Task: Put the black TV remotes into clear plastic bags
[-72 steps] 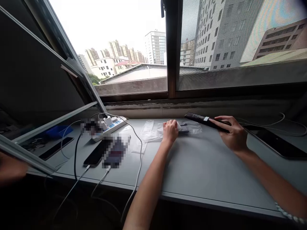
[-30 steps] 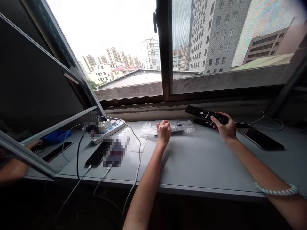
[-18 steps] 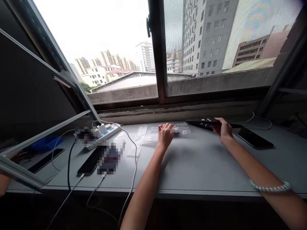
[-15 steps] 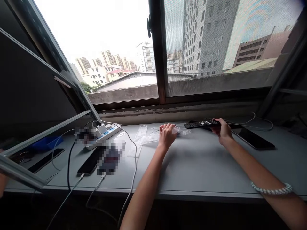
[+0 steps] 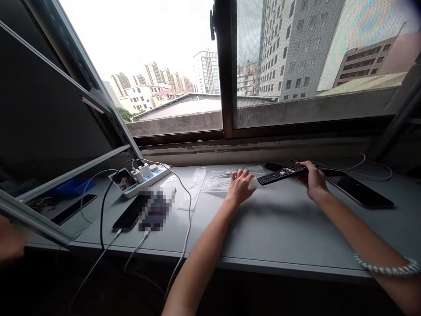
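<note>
My right hand (image 5: pixel 314 177) is closed around one end of a black remote control (image 5: pixel 279 174), held tilted above the desk with its buttons facing up. The remote's free end points left toward my left hand (image 5: pixel 241 186). There, bent fingers and thumb grip the near right edge of a clear plastic bag (image 5: pixel 217 182), which lies mostly flat on the desk. A bit of clear film shows between that thumb and the remote's tip. Left of it lies a second, narrow clear plastic bag (image 5: pixel 196 184).
A dark tablet-like device (image 5: pixel 360 191) lies at the right; a small black object (image 5: pixel 272 166) is behind the remote. On the left are a white power strip (image 5: pixel 148 177), a black phone (image 5: pixel 131 213), cables and a metal frame (image 5: pixel 98 94). Another person's blurred hand (image 5: pixel 11 241) shows at far left.
The plastic bag has gone from bunched up to spread flatter. The remote's left end has dipped and swung nearer. The view has shifted slightly.
</note>
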### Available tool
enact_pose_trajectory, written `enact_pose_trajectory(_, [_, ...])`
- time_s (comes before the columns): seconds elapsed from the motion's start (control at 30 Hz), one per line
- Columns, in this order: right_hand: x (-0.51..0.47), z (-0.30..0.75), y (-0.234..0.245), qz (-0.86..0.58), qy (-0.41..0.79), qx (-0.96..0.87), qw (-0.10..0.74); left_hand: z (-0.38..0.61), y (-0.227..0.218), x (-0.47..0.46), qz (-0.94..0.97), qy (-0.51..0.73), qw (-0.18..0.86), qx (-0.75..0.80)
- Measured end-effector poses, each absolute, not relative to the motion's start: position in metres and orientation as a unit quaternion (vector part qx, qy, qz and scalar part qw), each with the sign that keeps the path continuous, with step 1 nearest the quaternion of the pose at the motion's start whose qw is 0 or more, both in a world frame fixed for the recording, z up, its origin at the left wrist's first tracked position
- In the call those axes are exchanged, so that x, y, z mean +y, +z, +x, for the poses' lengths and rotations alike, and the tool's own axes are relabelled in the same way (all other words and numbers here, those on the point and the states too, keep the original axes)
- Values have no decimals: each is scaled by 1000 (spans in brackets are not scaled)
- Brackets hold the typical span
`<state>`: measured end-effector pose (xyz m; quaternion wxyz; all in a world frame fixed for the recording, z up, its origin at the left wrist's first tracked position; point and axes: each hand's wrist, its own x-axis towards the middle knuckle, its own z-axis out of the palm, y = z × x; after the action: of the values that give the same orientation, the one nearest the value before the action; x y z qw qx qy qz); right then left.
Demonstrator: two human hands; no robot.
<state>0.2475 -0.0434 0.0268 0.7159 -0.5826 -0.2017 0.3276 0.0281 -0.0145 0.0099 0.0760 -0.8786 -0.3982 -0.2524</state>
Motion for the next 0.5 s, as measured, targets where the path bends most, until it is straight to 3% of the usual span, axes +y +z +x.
enact_pose_trajectory(0.27, [-48,243,30,-598,310,-217,706,31,7,-20,-889,-244,71,-381])
enact_pose_trajectory(0.5, [-51,237,27,-583,189,-320,723,39,-1,-25,-889,-229,66,-391])
